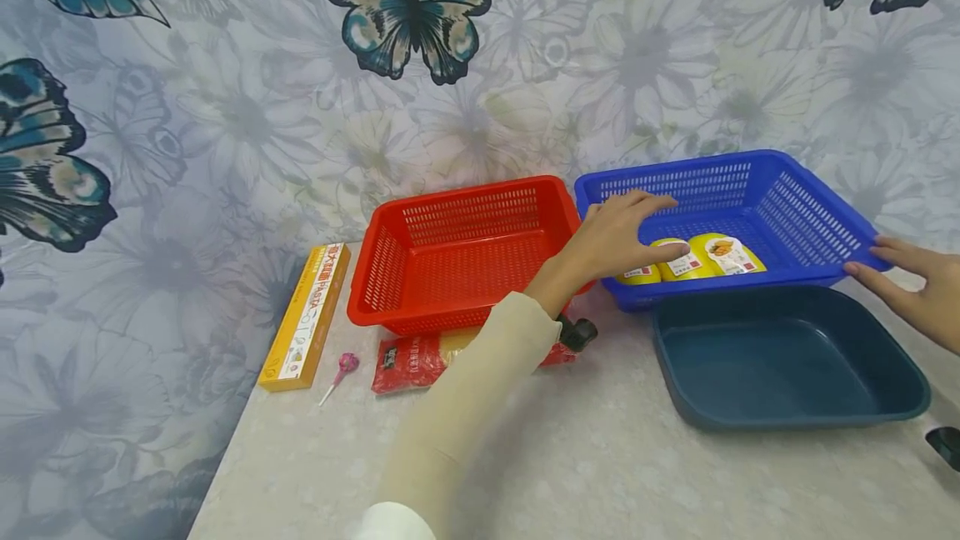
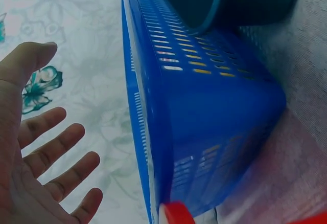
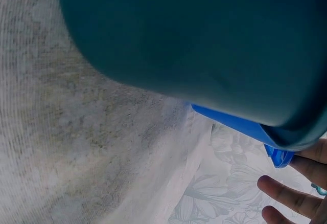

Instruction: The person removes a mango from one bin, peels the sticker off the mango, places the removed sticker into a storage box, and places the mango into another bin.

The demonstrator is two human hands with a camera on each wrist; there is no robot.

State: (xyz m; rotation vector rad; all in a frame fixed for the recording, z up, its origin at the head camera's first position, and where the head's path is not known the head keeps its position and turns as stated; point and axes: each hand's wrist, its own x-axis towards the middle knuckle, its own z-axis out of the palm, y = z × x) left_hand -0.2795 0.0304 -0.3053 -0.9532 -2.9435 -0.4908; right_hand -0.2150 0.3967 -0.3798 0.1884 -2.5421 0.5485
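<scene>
My left hand point(image 1: 611, 242) hovers over the left part of the blue basket point(image 1: 795, 273), fingers spread and nothing in them. In the left wrist view the left hand point(image 2: 38, 157) stands apart from the basket's wall point(image 2: 219, 116). Several yellow packs with white labels point(image 1: 726, 255) lie inside the basket, partly behind its front rim. At the basket's right corner, my right hand point(image 1: 918, 282) pinches the rim between thumb and forefinger. The right wrist view shows its fingers point(image 3: 291, 196) by the blue rim point(image 3: 230, 121), with the other fingers extended.
A dark teal basin point(image 1: 787, 357) stands before the blue basket. Left of it is a red basket point(image 1: 465, 273), with a red packet point(image 1: 408, 363) partly under the left arm. A yellow pasta box point(image 1: 306, 315) and a lollipop point(image 1: 345, 365) lie farther left. Butterfly-patterned wall behind.
</scene>
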